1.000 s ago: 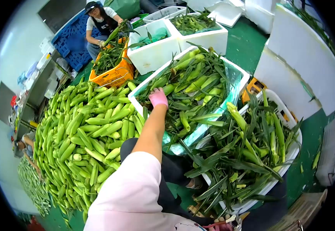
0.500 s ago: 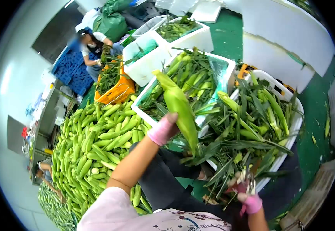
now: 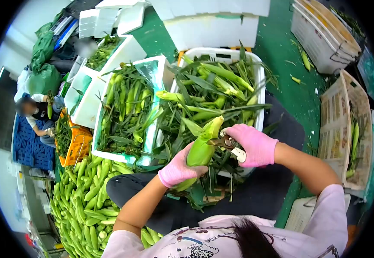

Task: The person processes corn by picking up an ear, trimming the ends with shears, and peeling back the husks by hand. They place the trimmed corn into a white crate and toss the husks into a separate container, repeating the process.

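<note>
An ear of corn in its green husk (image 3: 200, 148) is gripped by my left hand (image 3: 182, 167), which wears a pink glove. It tilts up toward the white basket. My right hand (image 3: 252, 145), also in a pink glove, is closed around pruning shears (image 3: 222, 143). The dark blades of the shears meet the corn near its upper end. Just beyond my hands stands a white basket (image 3: 261, 92) heaped with corn and long leaves. To its left is a white foam box (image 3: 102, 112) holding more corn and leaves.
A large pile of husked-green corn (image 3: 83, 202) lies at the lower left. A co-worker (image 3: 38, 114) sits behind an orange crate (image 3: 78, 144). Beige crates (image 3: 332, 129) stand at the right. Loose corn (image 3: 304, 58) lies on the green floor.
The view has turned right. My left hand has lowered the corn toward my middle, and my right hand has brought the shears up to its upper end.
</note>
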A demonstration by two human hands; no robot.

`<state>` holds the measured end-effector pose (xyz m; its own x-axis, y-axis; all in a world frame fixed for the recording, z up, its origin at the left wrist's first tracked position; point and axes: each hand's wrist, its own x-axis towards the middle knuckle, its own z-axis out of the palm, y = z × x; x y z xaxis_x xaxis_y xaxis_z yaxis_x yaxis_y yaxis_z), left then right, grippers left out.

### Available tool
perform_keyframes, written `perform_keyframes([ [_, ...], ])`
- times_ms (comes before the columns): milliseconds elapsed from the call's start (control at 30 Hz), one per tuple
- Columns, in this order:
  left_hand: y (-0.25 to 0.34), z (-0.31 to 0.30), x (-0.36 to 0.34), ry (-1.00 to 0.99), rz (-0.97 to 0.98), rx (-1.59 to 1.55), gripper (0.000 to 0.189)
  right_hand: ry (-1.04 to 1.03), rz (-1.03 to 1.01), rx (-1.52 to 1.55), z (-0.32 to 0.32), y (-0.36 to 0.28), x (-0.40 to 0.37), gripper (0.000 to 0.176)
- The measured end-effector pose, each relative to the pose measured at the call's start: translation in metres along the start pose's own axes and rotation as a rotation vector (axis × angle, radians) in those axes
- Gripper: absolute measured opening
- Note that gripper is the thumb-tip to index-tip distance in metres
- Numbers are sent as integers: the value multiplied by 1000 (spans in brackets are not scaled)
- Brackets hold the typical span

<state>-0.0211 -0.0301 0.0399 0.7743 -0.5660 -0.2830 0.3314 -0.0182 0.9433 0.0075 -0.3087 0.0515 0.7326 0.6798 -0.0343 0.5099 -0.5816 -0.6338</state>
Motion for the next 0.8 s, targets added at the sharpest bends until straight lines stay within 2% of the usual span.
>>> perform_keyframes([
  [33,1,0,-2,-25,-32,21,75,13,-14,-16,5,3,-3,68],
  [100,1,-9,-4,-91,-218,-56,68,-25,83,7,21,9,-11,60],
  [133,-5,-18,-1,-236,-274,-220,69,-2,120,73,30,7,-17,54],
  [167,-15,-28,2,-376,-317,-382,70,-23,86,232,46,14,-20,45],
  [200,-25,-36,1,-444,-358,-438,84,-170,214,726,41,5,-24,42],
  [233,-21,-31,0,-355,-307,-408,88,-319,338,1214,37,-5,-27,39],
  [267,-17,-21,0,-267,-257,-377,93,-279,321,1501,48,-9,-31,37],
  [300,-15,-13,1,-181,-210,-350,97,-198,302,1608,59,-13,-33,39],
  [333,-16,-10,10,-104,-59,-96,104,-164,275,1699,64,-16,-35,40],
  [367,-13,0,6,13,-22,-10,104,-128,247,1787,65,-19,-33,41],
  [433,-23,14,4,252,205,-106,103,-25,270,1848,67,-28,-23,41],
  [467,-36,15,6,302,368,-278,99,41,201,1944,72,-32,-15,42],
  [500,-22,16,0,345,359,-436,88,103,129,2041,78,-36,-8,44],
  [533,-8,17,-6,392,358,-594,83,74,106,2090,81,-37,-1,46],
  [567,12,6,-4,433,386,-611,81,77,93,1998,86,-39,5,47],
  [600,-1,-15,2,566,421,-585,74,179,22,1944,83,-40,14,47],
  [633,-2,-28,-4,625,379,-425,71,283,-49,1887,76,-38,27,47],
  [700,-18,-55,-7,755,422,-373,68,342,75,1964,55,-4,44,43],
  [767,-29,-73,-28,821,495,-428,63,416,415,2058,36,44,55,37],
  [800,-35,-78,-40,855,475,-459,61,414,557,2088,35,58,54,24],
])
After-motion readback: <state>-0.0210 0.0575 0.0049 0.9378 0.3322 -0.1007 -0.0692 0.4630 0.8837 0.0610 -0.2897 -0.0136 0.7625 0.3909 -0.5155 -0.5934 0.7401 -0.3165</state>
